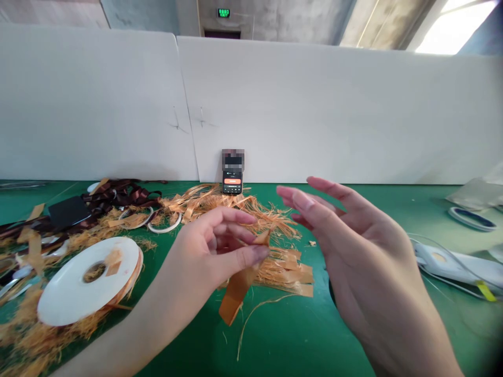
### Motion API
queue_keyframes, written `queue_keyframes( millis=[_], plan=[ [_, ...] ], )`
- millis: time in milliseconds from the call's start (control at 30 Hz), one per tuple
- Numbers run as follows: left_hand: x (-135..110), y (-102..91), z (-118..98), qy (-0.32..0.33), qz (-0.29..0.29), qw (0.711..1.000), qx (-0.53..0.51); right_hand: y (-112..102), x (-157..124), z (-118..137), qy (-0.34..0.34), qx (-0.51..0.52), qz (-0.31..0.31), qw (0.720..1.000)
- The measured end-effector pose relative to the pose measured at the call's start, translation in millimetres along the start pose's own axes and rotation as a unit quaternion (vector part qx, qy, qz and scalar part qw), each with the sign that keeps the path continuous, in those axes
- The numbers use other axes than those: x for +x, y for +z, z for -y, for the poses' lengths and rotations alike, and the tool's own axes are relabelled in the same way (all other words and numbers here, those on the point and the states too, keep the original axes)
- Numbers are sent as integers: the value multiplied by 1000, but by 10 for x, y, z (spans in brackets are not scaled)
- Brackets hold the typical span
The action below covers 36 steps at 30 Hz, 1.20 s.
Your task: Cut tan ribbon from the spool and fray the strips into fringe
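Between the thumb and fingers of my left hand (220, 246) is a strip of orange-brown ribbon (236, 296), pinched near its upper end. The strip's lower end hangs down over the green table. My right hand (349, 241) is raised to the right of it, fingers apart, with nothing seen in it. Below and behind my left hand lie several cut ribbon pieces with frayed ends (293, 273), side by side. One loose thread (255, 303) trails across the table in front of them.
A white ribbon spool (90, 280) lies at the left among orange fluff. Behind are dark brown ribbons (129, 196), a black flat object (69, 212) and a pile of orange fibres (220, 201). A phone (232, 173) leans on the white partition (334, 115). A white corded device (451, 264) lies right.
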<state>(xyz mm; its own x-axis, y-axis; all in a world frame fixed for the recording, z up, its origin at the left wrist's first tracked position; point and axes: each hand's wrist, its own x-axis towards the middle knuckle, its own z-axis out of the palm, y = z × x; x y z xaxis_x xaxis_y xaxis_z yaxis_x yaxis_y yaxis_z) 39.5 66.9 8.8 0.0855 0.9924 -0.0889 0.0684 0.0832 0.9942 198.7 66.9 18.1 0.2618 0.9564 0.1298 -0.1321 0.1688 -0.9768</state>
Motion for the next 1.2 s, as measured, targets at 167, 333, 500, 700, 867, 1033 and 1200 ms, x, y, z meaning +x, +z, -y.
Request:
queue_keyframes(
  millis=[167,333,500,700,867,1033,1200],
  plan=[
    [19,-20,72,75,-55,996,-3,82,-79,7,-8,-117,31,993],
    [-10,14,72,112,-55,992,17,161,-176,72,47,-111,76,990],
    [-51,48,36,145,-106,982,61,162,-203,76,24,-124,44,991],
    [-67,71,61,161,-122,976,76,170,-211,48,-12,-161,5,987],
    [-91,69,111,161,-133,978,-16,153,-193,23,-9,-106,10,994],
    [-101,39,102,118,-90,982,-114,95,-132,-15,46,17,61,997],
    [-88,39,51,190,-102,977,0,114,-117,-4,61,12,81,995]
  ],
)
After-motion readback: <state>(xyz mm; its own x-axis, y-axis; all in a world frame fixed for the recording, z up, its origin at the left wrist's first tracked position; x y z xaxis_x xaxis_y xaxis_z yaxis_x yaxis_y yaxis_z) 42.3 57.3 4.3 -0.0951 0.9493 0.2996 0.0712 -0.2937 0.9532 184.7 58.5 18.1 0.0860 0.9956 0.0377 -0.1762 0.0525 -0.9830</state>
